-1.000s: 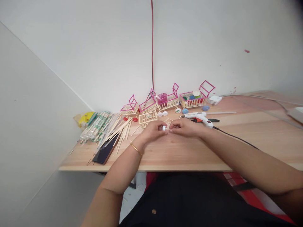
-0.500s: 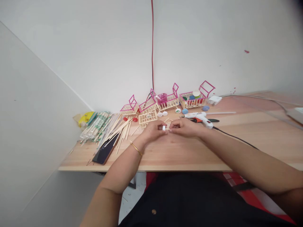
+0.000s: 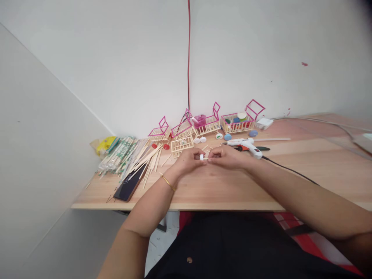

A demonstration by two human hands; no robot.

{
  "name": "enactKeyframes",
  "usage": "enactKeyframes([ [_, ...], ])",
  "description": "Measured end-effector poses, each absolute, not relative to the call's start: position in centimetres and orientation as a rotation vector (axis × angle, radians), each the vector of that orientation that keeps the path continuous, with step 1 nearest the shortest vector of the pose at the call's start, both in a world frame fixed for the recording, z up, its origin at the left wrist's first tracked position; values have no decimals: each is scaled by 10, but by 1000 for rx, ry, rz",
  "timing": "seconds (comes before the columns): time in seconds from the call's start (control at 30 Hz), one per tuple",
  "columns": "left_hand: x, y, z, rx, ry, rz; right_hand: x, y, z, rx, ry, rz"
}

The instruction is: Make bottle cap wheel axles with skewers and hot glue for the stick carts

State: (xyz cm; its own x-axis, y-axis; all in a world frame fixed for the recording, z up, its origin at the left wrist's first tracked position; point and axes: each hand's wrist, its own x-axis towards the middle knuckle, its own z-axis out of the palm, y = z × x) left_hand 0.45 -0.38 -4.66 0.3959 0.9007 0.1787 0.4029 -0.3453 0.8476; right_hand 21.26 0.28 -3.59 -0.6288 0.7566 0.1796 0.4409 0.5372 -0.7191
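Between finger and thumb, my left hand pinches a white bottle cap turned on its edge. My right hand grips a short wooden stick, whose end meets the cap or comes very close to it. Both hands are above the table, almost touching each other. Just behind my left hand stands a small plain stick basket. A white hot glue gun lies beyond my right hand, beside orange-and-black pliers or cutters.
Several stick carts with pink handles line the wall, one of them holding coloured caps. Loose sticks partly cover a phone at left. Bagged sticks lie further left. The glue gun's black cord runs right.
Almost nothing differs. The whole view has shifted very slightly, while both hands keep the cap and the stick in the same position.
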Motion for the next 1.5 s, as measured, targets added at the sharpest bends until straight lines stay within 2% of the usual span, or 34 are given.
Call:
enactKeyframes([
  [0.3, 5, -2, -52, 1880, 1089, 847, 213, 4, -37, -979, -2321, 883],
  [0.53, 7, -8, -34, 1784, 1089, 900, 223, 6, -15, -1001, -2115, 1042],
  [0.67, 4, -6, -27, 1639, 1075, 1025, 239, 15, -9, -1023, -1957, 1138],
  [0.83, 4, -7, -21, 1430, 1010, 1095, 252, 19, -10, -1018, -2040, 1266],
  [0.97, 8, -13, -16, 1149, 875, 1140, 245, 13, -7, -888, -1883, 1338],
  [1.27, 24, -25, -23, 1047, 637, 991, 217, -11, 7, -795, -1833, 1068],
  [1.5, 25, -17, -33, 1415, 805, 1053, 217, -15, 11, -860, -2000, 743],
])
